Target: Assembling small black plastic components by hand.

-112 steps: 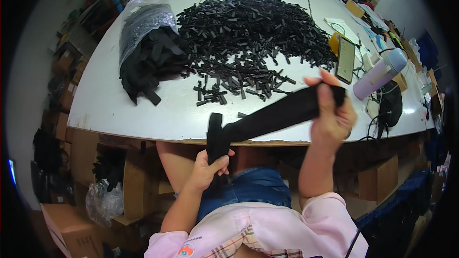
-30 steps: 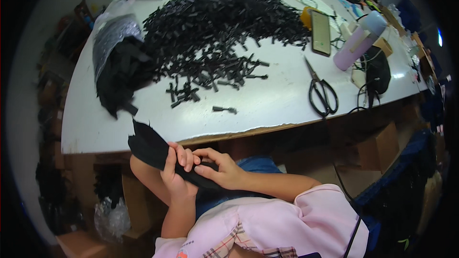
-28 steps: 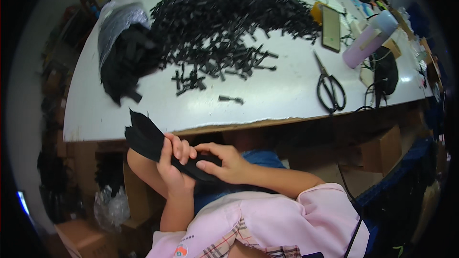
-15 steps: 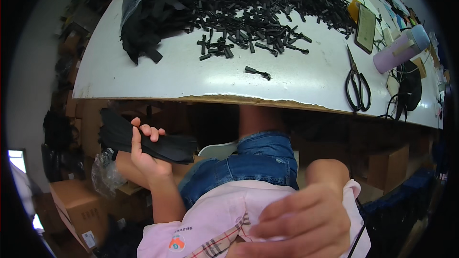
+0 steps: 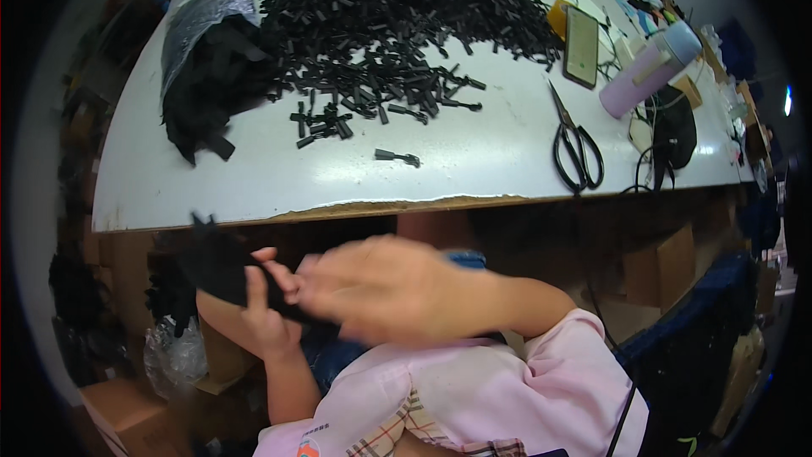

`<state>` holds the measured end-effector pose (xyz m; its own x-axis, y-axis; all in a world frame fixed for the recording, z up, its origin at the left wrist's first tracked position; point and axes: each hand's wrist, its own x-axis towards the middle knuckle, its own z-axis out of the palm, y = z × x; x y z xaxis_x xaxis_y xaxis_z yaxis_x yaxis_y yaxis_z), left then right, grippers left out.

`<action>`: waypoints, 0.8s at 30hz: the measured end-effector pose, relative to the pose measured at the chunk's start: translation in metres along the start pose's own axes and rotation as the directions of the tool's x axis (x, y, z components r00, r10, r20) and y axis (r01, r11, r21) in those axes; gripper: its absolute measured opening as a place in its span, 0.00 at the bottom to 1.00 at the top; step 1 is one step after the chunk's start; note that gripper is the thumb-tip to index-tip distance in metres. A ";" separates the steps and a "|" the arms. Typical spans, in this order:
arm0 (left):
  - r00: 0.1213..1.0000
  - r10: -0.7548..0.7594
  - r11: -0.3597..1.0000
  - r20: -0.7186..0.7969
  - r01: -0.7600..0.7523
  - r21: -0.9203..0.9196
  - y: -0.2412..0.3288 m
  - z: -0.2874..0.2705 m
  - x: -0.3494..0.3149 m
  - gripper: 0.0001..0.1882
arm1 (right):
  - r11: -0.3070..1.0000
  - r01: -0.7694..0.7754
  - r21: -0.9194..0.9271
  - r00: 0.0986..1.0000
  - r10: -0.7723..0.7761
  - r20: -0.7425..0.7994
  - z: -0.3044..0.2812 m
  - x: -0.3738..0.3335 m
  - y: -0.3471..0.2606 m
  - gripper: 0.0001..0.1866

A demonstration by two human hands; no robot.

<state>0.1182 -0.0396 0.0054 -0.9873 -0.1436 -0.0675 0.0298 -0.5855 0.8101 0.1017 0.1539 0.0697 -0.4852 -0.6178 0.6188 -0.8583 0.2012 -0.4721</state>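
My left hand (image 5: 269,313) is wrapped round a bundle of black fabric strips (image 5: 218,267), held below the table's front edge and over my lap. My right hand (image 5: 402,292) lies across the right end of the bundle, close by the left fingers. Motion smears its fingers, so whether they grip anything cannot be made out. On the table a single black zipper-pull-like piece (image 5: 397,157) lies apart, near the front edge. Behind it spreads a large heap of similar small black pieces (image 5: 397,8).
A clear plastic bag (image 5: 190,21) spills black strips at the table's left. To the right are black-handled scissors (image 5: 577,152), a phone (image 5: 580,46), a lilac bottle (image 5: 644,78) and loose cables. The white table's (image 5: 279,190) front edge is chipped. Cardboard boxes (image 5: 127,410) stand below left.
My right hand has swung left from in front of my chest to the bundle in my left hand. The view has shifted, so the table items appear further left.
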 end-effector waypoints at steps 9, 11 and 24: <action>0.873 -0.430 0.898 0.231 0.386 0.213 -0.035 0.022 0.013 0.12 | 0.485 -0.649 -0.587 0.714 0.654 -0.249 -0.065 -0.054 0.145 0.36; 0.844 -0.465 0.885 0.267 0.438 0.157 -0.035 0.024 0.017 0.13 | 0.435 -0.652 -0.621 0.670 0.715 -0.202 -0.059 -0.049 0.147 0.38; 0.866 -0.372 0.915 0.334 0.402 -0.023 -0.036 0.015 0.018 0.26 | 0.679 -0.524 -0.514 0.846 0.344 -0.409 -0.047 -0.038 0.140 0.18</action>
<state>0.0973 -0.0094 -0.0160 -0.9181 0.3601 -0.1657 -0.3664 -0.6116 0.7012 -0.0080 0.2406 0.0096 -0.7735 -0.1427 0.6176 -0.4141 0.8514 -0.3219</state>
